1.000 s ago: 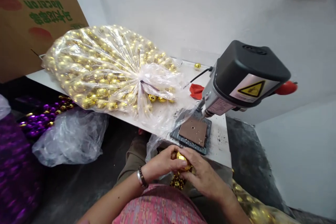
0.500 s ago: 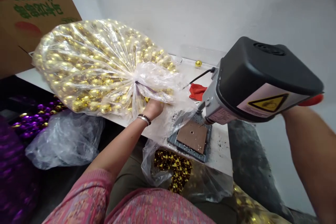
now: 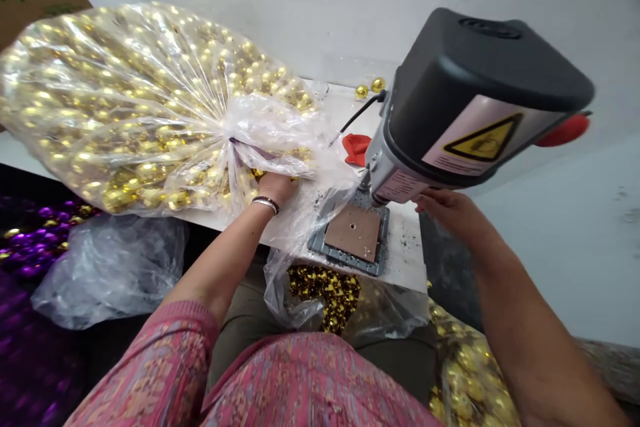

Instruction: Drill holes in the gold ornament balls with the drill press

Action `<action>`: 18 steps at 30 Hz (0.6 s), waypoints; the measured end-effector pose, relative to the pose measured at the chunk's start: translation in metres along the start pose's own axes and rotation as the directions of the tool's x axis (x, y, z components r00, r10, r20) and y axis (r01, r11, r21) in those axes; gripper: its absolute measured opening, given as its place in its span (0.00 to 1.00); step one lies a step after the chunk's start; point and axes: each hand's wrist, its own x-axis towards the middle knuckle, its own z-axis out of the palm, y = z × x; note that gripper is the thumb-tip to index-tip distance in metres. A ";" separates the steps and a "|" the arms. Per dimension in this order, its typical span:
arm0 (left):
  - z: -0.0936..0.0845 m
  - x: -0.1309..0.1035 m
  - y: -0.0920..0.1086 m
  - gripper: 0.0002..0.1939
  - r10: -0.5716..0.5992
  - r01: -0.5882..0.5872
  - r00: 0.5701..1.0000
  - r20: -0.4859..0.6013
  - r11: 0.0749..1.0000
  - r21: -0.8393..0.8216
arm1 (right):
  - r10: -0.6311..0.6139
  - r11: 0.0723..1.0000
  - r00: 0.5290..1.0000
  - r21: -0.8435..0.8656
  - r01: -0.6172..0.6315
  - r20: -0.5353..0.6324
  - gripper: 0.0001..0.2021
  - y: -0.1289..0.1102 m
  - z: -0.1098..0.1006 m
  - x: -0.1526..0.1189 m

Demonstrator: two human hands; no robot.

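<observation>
My left hand [image 3: 278,188] reaches into the mouth of a large clear plastic bag [image 3: 233,123] full of shiny gold balls [image 3: 150,197]. The bag film covers its fingers, so their grip is hidden. My right hand [image 3: 453,210] is just below the black-and-grey drill press head [image 3: 480,93]. Its fingers point left and lie partly behind the housing; whether they hold anything does not show. Under the drill head lies a brown square plate [image 3: 353,230] with a small hole, set on a grey metal base [image 3: 383,257].
Two loose gold balls [image 3: 370,88] and a red cloth-like piece [image 3: 356,149] lie behind the drill. Dark shavings litter the white table [image 3: 407,247]. Below its front edge hangs plastic with gold pieces [image 3: 325,293]. A crumpled clear bag [image 3: 110,273] and purple balls [image 3: 37,240] are at left.
My right hand has come down from behind the drill head to below it. My left hand stays in the bag. A second loose gold ball now shows behind the drill. The view has shifted.
</observation>
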 end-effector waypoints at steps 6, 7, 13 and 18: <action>-0.013 -0.062 -0.005 0.23 0.084 0.117 0.971 0.222 0.646 -0.755 | -0.070 0.901 0.975 0.407 0.152 -0.210 0.37 -0.026 -0.024 -0.013; -0.010 -0.075 -0.006 0.27 0.152 0.192 0.943 0.297 0.480 -0.856 | -0.068 0.871 0.960 0.453 0.190 -0.272 0.39 -0.037 -0.030 -0.011; 0.022 -0.119 0.003 0.31 0.364 0.486 0.808 0.463 0.031 -0.873 | -0.291 0.727 0.833 0.458 0.512 -0.470 0.46 -0.109 -0.052 -0.007; 0.033 -0.118 0.019 0.28 0.216 0.320 0.900 0.379 0.264 -0.910 | -0.345 0.795 0.740 0.239 0.557 -0.578 0.48 -0.138 -0.053 -0.020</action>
